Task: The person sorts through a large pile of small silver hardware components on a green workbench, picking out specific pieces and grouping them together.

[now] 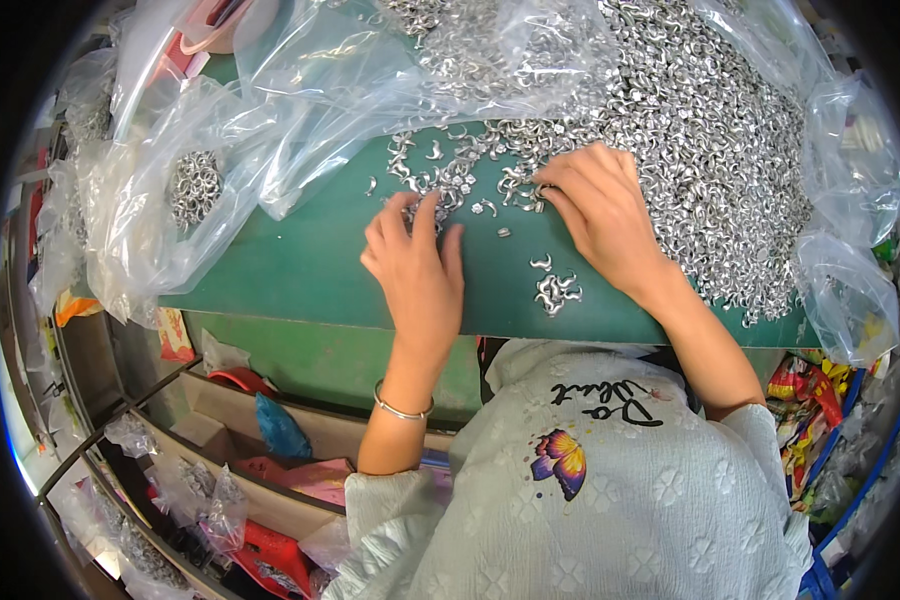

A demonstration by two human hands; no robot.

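Observation:
On the green tabletop lie many small, shiny, curved metal pieces. My left hand rests over a loose cluster of these pieces, its fingertips among them and its thumb held apart. What lies beneath those fingertips is partly hidden. At the edge of the big metal heap, my right hand pinches thumb and forefinger together on small metal pieces. Nearer my body sits a separate little group of curved pieces. A single piece lies between the two hands.
Clear plastic sheeting covers the table's far left and part of the heap. More metal rings show through it. A plastic bag hangs at the right edge. Below left stands a compartmented shelf with bags and a red container.

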